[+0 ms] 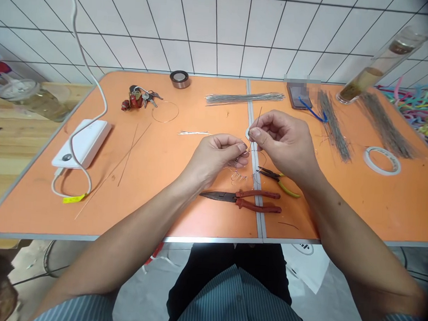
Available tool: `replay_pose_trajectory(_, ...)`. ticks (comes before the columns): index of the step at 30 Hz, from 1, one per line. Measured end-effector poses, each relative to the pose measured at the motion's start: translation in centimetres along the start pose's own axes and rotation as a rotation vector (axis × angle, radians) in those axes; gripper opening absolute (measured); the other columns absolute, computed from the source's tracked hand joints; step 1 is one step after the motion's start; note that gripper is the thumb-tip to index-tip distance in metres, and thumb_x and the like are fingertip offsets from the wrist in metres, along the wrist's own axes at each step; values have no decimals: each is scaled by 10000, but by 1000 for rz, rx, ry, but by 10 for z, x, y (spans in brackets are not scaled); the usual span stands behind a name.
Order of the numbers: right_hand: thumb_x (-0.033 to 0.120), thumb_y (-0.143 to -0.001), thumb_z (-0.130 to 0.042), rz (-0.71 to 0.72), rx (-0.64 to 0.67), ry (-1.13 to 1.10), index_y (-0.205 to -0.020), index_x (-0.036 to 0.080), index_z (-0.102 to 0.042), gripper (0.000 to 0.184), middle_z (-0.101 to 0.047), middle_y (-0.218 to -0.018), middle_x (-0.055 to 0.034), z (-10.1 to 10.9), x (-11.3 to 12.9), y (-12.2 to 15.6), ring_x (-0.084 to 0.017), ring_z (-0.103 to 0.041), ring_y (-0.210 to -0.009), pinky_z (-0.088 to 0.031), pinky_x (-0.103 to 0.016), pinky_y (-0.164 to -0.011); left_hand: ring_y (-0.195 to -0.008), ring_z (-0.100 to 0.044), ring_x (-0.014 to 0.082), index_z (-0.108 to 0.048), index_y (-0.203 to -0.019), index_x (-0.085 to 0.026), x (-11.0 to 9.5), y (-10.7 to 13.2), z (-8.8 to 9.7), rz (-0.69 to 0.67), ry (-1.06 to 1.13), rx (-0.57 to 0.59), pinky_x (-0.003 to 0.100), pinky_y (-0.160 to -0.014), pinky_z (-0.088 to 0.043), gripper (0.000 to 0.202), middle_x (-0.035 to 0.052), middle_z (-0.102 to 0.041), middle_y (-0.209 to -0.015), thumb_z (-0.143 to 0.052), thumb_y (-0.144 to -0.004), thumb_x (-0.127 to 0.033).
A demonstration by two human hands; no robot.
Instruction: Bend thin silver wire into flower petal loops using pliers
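Note:
Both hands meet over the seam of an orange folding table (pixel 185 178). My left hand (pixel 221 156) is closed in a pinch on a small bent-wire piece (pixel 239 175), whose thin loops hang below the fingers. My right hand (pixel 284 140) pinches a thin wire (pixel 259 116) that sticks up past the fingertips. Whether that wire joins the bent piece cannot be made out. Just below lie long-nose pliers (pixel 242 199) with red handles. Beside my right wrist are smaller pliers (pixel 279 178) with yellow handles, partly hidden by the hand.
Bundles of straight wire (pixel 243 99) lie at the back and right. A white power bank (pixel 82 144) with a cable, keys (pixel 142 98), a tape roll (pixel 180 78), a phone (pixel 298 94) and a white ring (pixel 382 161) surround the work. A tall glass (pixel 366 79) stands back right.

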State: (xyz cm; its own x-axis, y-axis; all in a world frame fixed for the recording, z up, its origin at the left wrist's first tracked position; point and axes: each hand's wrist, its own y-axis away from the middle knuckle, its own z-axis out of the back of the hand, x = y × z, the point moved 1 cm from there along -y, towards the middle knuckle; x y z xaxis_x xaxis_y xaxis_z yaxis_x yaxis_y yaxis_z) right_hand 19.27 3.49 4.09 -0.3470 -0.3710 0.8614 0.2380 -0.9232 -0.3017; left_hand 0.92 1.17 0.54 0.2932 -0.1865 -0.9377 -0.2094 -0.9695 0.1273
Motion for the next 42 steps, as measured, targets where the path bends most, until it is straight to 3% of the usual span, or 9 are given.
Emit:
replay_pose_trajectory(5, 373, -954, -828, 27, 5, -96, -877, 232, -709, 200, -713, -850, -26, 0, -5, 0, -173, -628, -755, -543, -337, -667, -654, -709, 125, -810, -840, -146, -5, 5, -3, -62, -127, -9, 252, -694, -612, 158, 44, -766, -728, -859, -863, -294)
replay_pose_trajectory(9, 263, -929, -823, 51, 22, -68, -864, 229, -736, 114, -714, -813, -4, -4, -7, 2, -159, -623, -728, -508, -317, -639, -641, -707, 119, -795, -810, -143, -7, 6, -5, -48, -195, -17, 241, -654, -598, 161, 44, -769, -741, -851, -869, -283)
replay_pose_trajectory(25, 259, -940, -842, 48, -42, -108, -826, 230, -709, 177, -704, -798, -6, -4, -3, 2, -153, -628, -692, -535, -328, -632, -643, -757, 143, -761, -854, -137, -5, 2, -1, 112, -12, -83, 268, -670, -629, 145, 78, -819, -831, -857, -858, -245)
replay_pose_trajectory(33, 238, -915, -862, -33, -79, -201, -829, 230, -721, 165, -726, -813, -18, 0, -7, -2, -155, -658, -709, -597, -315, -630, -862, -818, 168, -827, -933, -158, 0, 2, -3, -49, 26, 23, 297, -857, -656, 169, 61, -846, -942, -917, -809, -230)
replay_pose_trajectory(42, 284, -898, -874, -43, -59, -225, -831, 231, -718, 178, -708, -794, -2, -1, -7, -2, -143, -629, -708, -580, -292, -617, -735, -783, 144, -830, -922, -148, 1, 2, -4, -71, -37, -59, 271, -740, -632, 186, 79, -851, -912, -917, -792, -249)
